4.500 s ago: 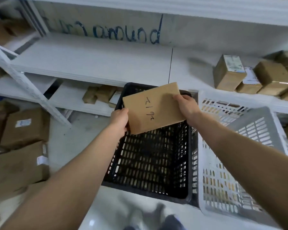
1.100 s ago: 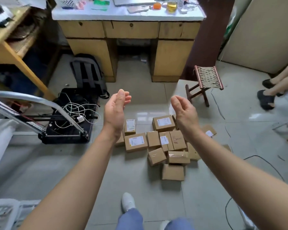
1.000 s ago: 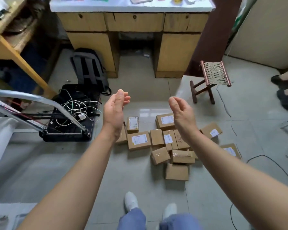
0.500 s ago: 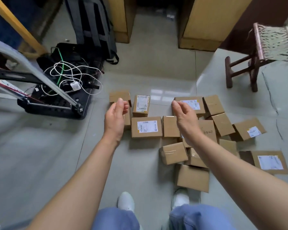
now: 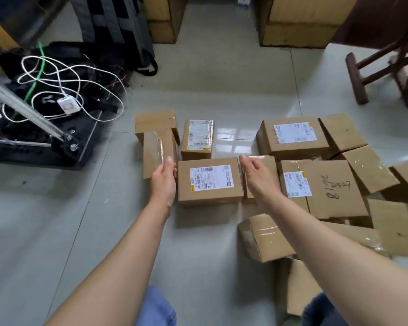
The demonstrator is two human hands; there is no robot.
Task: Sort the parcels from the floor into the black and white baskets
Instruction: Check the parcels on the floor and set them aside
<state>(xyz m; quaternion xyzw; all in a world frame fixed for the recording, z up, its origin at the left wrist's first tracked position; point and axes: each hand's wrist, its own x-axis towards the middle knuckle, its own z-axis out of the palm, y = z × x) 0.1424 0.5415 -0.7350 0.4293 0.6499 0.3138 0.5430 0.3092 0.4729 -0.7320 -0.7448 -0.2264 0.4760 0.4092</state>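
"While I hold both hands low over the pile, what do you read from my feed?"

"Your left hand (image 5: 164, 178) is just beside the left edge of the labelled parcel (image 5: 210, 182), and your right hand (image 5: 257, 177) is just beside its right edge, palms facing each other. Both have straight fingers and neither grasps anything."

"Yes, I have them released and spread to the box's width, so they can clamp its two sides together. Are they on the cardboard?"

"I cannot tell from this angle."

"I choose that parcel because it looks easiest to reach."

"Agreed. It lies flat on the tiled floor (image 5: 57, 231), label up, at the near left of the heap, with nothing on top and bare tiles in front. A taped parcel (image 5: 157, 147) sits just to its left, a smaller labelled parcel (image 5: 198, 137) just behind, and a plain parcel (image 5: 269, 165) is tight against its right side."

"That tight side worries me. My right fingers must slip into the seam without dragging the neighbour, so I judge a straight lift is best."

"And the baskets?"

"Neither is in view. With so many parcels on the floor, I reckon most of the sorting remains."
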